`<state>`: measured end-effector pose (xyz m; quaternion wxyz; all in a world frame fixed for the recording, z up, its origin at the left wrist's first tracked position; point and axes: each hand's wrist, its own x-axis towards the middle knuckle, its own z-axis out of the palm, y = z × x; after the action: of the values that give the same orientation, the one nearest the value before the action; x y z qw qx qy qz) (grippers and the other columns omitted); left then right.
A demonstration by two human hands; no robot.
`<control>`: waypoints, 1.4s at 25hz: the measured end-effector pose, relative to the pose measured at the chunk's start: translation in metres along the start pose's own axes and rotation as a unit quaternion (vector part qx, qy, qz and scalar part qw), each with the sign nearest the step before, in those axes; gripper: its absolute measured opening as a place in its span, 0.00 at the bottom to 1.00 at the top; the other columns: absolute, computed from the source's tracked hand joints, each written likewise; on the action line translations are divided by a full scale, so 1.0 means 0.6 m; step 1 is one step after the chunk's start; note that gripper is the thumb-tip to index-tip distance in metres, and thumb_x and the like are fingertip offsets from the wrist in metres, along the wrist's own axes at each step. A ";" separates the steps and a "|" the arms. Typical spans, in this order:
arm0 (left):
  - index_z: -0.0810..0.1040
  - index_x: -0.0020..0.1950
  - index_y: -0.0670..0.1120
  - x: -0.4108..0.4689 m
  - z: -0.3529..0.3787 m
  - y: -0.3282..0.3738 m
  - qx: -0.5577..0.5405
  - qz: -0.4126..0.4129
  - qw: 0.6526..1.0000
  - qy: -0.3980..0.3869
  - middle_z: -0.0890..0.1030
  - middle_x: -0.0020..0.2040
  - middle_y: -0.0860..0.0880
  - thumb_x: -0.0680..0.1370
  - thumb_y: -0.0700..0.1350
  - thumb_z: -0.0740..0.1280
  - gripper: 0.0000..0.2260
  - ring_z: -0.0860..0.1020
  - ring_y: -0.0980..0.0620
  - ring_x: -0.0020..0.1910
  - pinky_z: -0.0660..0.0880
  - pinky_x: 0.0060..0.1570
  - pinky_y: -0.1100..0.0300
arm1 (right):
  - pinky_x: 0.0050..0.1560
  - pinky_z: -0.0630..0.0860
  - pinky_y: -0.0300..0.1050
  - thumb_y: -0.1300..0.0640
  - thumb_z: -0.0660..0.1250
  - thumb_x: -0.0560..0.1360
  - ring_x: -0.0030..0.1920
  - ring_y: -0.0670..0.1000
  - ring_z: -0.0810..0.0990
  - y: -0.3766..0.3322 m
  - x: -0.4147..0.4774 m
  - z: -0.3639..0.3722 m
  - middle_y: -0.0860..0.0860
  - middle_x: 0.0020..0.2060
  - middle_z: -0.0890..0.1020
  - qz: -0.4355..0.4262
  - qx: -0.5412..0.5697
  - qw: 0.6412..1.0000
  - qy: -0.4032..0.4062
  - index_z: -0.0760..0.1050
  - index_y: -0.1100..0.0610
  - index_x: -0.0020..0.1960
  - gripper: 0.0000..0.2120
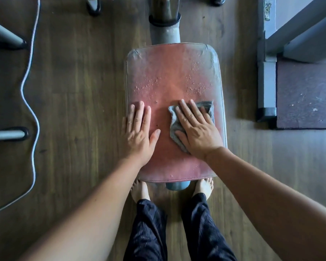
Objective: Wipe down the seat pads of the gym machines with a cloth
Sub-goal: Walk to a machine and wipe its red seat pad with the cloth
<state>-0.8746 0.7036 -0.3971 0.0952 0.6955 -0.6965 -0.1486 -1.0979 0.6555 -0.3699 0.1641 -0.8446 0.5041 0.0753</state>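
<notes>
Seat pad [169,72] lies lengthwise ahead of us, droplets [152,83] just beyond both hands. We press the cloth [208,106] flat under our right hand [197,130], fingers [186,110] straight; our left hand [139,132] rests flat on the pad's left edge, holding nothing.

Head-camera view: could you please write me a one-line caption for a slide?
Right hand presses a grey cloth onto a droplet-speckled red seat pad; left hand rests flat on its left side.

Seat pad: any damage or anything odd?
Yes. The seat pad is dotted with raised specks across its far half, droplets or blistering, cannot tell. Both far corners look worn grey and creased.
</notes>
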 end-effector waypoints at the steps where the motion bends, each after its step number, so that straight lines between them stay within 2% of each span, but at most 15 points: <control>1: 0.58 0.83 0.43 0.000 0.000 -0.002 -0.001 0.004 1.000 0.001 0.55 0.84 0.44 0.83 0.57 0.57 0.31 0.50 0.41 0.83 0.51 0.80 0.41 | 0.81 0.49 0.57 0.40 0.51 0.84 0.82 0.53 0.42 0.012 0.036 -0.010 0.49 0.83 0.46 0.013 0.003 1.000 0.011 0.46 0.52 0.83 0.33; 5: 0.55 0.84 0.44 0.002 0.000 -0.005 0.014 0.006 1.000 -0.011 0.52 0.85 0.45 0.83 0.60 0.52 0.32 0.47 0.43 0.84 0.47 0.81 0.43 | 0.81 0.46 0.56 0.41 0.52 0.83 0.82 0.55 0.44 0.032 0.125 -0.043 0.52 0.83 0.48 0.056 0.019 0.997 0.043 0.47 0.55 0.83 0.33; 8: 0.58 0.83 0.43 0.000 0.002 -0.006 0.004 0.015 1.000 0.008 0.55 0.84 0.43 0.83 0.57 0.56 0.31 0.50 0.41 0.83 0.51 0.80 0.40 | 0.81 0.45 0.55 0.43 0.52 0.84 0.82 0.53 0.41 0.012 0.061 -0.028 0.51 0.83 0.45 0.060 0.028 0.997 0.031 0.46 0.57 0.83 0.34; 11: 0.59 0.83 0.42 -0.001 0.002 -0.006 0.005 0.012 1.000 0.014 0.56 0.84 0.42 0.83 0.55 0.59 0.31 0.51 0.40 0.83 0.53 0.79 0.39 | 0.80 0.43 0.51 0.42 0.52 0.84 0.82 0.51 0.40 0.008 0.008 -0.011 0.50 0.83 0.45 0.018 0.013 1.000 0.007 0.46 0.58 0.83 0.34; 15: 0.57 0.83 0.44 0.000 -0.001 -0.005 0.019 0.007 1.000 -0.001 0.54 0.84 0.44 0.84 0.58 0.54 0.31 0.49 0.42 0.84 0.53 0.79 0.39 | 0.81 0.46 0.53 0.42 0.53 0.83 0.82 0.54 0.45 0.057 0.121 -0.044 0.52 0.83 0.48 0.049 0.008 0.998 0.048 0.48 0.58 0.83 0.35; 19: 0.56 0.84 0.44 0.000 0.000 -0.008 0.036 0.012 0.999 -0.006 0.53 0.84 0.43 0.84 0.58 0.55 0.32 0.49 0.41 0.83 0.55 0.78 0.38 | 0.81 0.45 0.56 0.39 0.51 0.82 0.82 0.57 0.45 0.093 0.188 -0.076 0.53 0.83 0.49 0.107 0.015 0.992 0.063 0.49 0.54 0.83 0.34; 24: 0.59 0.83 0.44 0.001 0.001 -0.003 0.003 0.004 1.000 0.007 0.55 0.84 0.45 0.83 0.58 0.55 0.31 0.50 0.42 0.83 0.54 0.79 0.39 | 0.81 0.47 0.57 0.39 0.52 0.83 0.82 0.56 0.43 0.052 0.053 -0.030 0.53 0.83 0.47 0.039 -0.028 0.998 0.031 0.48 0.56 0.83 0.35; 26: 0.58 0.83 0.44 0.001 0.000 -0.004 0.009 0.001 1.000 0.002 0.54 0.84 0.45 0.83 0.58 0.54 0.31 0.50 0.43 0.84 0.54 0.79 0.39 | 0.81 0.48 0.56 0.39 0.52 0.83 0.82 0.55 0.43 0.066 0.077 -0.036 0.52 0.83 0.47 0.034 -0.027 0.998 0.037 0.47 0.56 0.83 0.35; 31: 0.58 0.83 0.43 0.002 0.003 -0.009 0.020 0.014 1.000 -0.006 0.54 0.84 0.43 0.83 0.58 0.57 0.32 0.50 0.40 0.83 0.55 0.78 0.37 | 0.81 0.46 0.56 0.38 0.50 0.82 0.82 0.56 0.44 0.101 0.217 -0.083 0.52 0.83 0.48 0.109 0.007 0.992 0.060 0.47 0.55 0.83 0.35; 33: 0.57 0.83 0.44 0.001 -0.001 -0.006 0.025 0.006 1.000 -0.014 0.53 0.84 0.44 0.83 0.59 0.56 0.32 0.50 0.41 0.83 0.56 0.78 0.36 | 0.81 0.46 0.57 0.39 0.51 0.82 0.82 0.57 0.44 0.082 0.191 -0.074 0.53 0.83 0.48 0.109 0.003 0.992 0.067 0.48 0.54 0.83 0.35; 35: 0.56 0.84 0.45 0.001 -0.003 -0.002 0.023 -0.006 0.999 -0.027 0.52 0.85 0.46 0.83 0.60 0.53 0.32 0.49 0.43 0.84 0.55 0.78 0.37 | 0.81 0.47 0.58 0.40 0.51 0.83 0.82 0.57 0.43 0.051 0.124 -0.046 0.54 0.83 0.48 0.066 -0.019 0.996 0.057 0.49 0.53 0.83 0.33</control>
<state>-0.8727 0.7031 -0.3958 0.0598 0.6978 -0.6975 -0.1517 -1.0899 0.5709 -0.3722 0.1143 -0.8155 0.5654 0.0473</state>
